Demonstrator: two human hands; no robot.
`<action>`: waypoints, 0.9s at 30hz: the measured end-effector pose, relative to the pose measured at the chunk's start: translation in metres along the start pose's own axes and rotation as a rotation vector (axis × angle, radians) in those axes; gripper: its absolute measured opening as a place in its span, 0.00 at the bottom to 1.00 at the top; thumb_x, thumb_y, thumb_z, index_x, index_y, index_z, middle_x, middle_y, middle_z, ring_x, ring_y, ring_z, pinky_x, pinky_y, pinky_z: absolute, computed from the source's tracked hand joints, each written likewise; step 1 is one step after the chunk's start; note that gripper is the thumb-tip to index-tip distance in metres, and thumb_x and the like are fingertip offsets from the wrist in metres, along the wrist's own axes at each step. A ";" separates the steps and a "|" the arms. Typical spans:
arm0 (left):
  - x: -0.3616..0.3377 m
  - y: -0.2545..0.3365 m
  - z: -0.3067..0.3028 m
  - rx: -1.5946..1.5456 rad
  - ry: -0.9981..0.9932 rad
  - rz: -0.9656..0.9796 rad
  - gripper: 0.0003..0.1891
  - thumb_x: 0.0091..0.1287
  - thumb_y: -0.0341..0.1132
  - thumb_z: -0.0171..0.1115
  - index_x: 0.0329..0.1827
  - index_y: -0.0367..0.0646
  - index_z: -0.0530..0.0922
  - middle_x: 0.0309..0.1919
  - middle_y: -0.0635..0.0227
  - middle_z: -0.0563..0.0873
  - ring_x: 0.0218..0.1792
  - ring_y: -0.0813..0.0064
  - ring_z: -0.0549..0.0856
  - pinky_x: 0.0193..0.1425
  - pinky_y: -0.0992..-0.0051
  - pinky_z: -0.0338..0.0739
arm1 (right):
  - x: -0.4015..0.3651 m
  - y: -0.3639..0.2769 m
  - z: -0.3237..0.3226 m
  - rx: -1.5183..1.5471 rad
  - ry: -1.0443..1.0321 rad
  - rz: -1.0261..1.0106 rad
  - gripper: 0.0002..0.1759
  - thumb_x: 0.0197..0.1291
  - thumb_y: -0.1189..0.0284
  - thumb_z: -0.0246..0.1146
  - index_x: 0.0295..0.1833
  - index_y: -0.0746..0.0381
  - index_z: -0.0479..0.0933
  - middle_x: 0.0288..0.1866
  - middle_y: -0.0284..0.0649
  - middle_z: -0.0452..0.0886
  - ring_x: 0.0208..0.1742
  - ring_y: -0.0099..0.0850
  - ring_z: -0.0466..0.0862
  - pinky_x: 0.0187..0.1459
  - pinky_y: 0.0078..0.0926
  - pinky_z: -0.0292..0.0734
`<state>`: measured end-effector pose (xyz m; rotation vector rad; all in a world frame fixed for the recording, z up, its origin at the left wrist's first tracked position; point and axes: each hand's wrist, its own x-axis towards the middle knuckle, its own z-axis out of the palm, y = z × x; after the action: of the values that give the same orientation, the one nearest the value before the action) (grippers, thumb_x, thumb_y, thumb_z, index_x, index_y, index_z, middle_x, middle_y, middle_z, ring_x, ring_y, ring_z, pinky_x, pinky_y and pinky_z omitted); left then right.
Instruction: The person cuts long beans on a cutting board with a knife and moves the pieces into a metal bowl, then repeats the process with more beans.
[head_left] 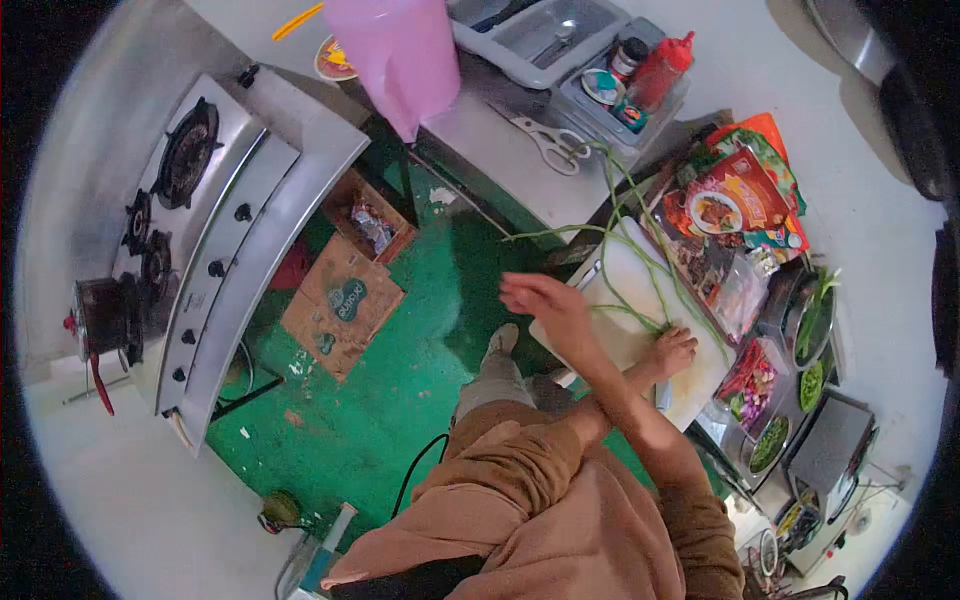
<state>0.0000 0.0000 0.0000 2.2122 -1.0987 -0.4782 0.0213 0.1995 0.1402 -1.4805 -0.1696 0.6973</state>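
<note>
Long green beans draped over a white cutting board.
The bean ends are clasped by the left hand; the right hand is held apart, fingers extended, the forearms crossed; scissors and a pink jug are borne by the metal counter; the green floor is flanked by a gas stove.
</note>
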 end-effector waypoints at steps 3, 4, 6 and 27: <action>-0.018 -0.027 0.019 0.126 0.216 -0.011 0.16 0.63 0.41 0.55 0.50 0.48 0.83 0.64 0.63 0.76 0.71 0.58 0.67 0.76 0.57 0.56 | -0.068 0.018 -0.056 -0.091 0.390 -0.058 0.12 0.71 0.78 0.53 0.55 0.71 0.77 0.49 0.43 0.83 0.49 0.30 0.83 0.52 0.28 0.80; -0.011 -0.025 0.034 0.129 0.431 0.054 0.16 0.63 0.40 0.54 0.49 0.48 0.83 0.62 0.63 0.78 0.70 0.58 0.68 0.76 0.56 0.57 | -0.105 0.013 -0.078 -0.290 0.523 -0.140 0.12 0.71 0.77 0.53 0.54 0.70 0.77 0.47 0.42 0.82 0.48 0.28 0.83 0.51 0.26 0.79; -0.021 -0.018 0.026 -0.525 0.706 0.212 0.15 0.63 0.37 0.53 0.48 0.45 0.84 0.58 0.60 0.81 0.67 0.56 0.71 0.74 0.54 0.60 | -0.167 0.025 -0.123 -0.480 0.817 -0.062 0.12 0.71 0.76 0.55 0.53 0.70 0.78 0.46 0.41 0.82 0.46 0.26 0.82 0.50 0.26 0.79; -0.006 -0.005 -0.052 0.224 0.162 0.196 0.09 0.59 0.33 0.63 0.41 0.45 0.84 0.39 0.64 0.82 0.45 0.58 0.79 0.51 0.60 0.75 | -0.319 0.147 -0.101 -1.040 0.961 0.399 0.26 0.50 0.75 0.66 0.58 0.60 0.73 0.44 0.45 0.76 0.52 0.46 0.77 0.51 0.44 0.76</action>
<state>0.0284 0.0260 0.0354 2.2549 -1.3179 -0.0934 -0.2282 -0.0627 0.0873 -2.7353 0.6106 0.0831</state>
